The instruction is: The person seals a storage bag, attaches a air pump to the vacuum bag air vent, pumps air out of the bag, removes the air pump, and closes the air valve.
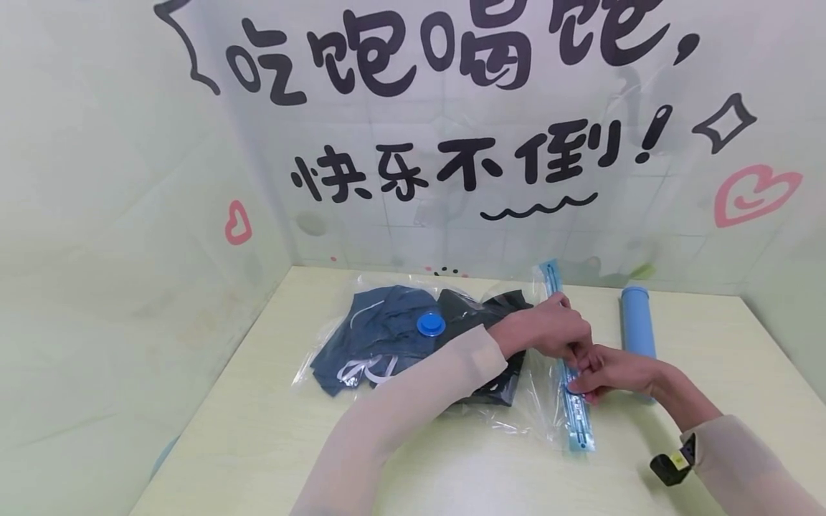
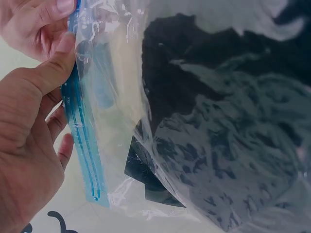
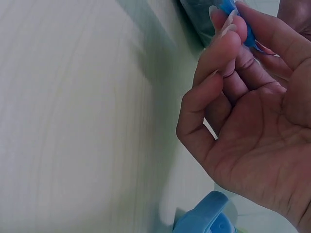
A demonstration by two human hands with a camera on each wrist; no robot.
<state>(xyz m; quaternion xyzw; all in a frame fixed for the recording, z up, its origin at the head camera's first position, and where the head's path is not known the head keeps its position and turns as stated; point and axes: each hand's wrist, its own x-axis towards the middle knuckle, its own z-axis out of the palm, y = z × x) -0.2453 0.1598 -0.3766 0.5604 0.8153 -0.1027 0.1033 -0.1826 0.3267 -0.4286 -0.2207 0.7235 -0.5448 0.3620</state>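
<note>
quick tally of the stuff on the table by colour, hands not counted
Blue: 3 – zip strip, round valve, pump cylinder
Clear: 1 – plastic bag
Dark: 1 – bundle of clothes inside the bag
Total: 5
</note>
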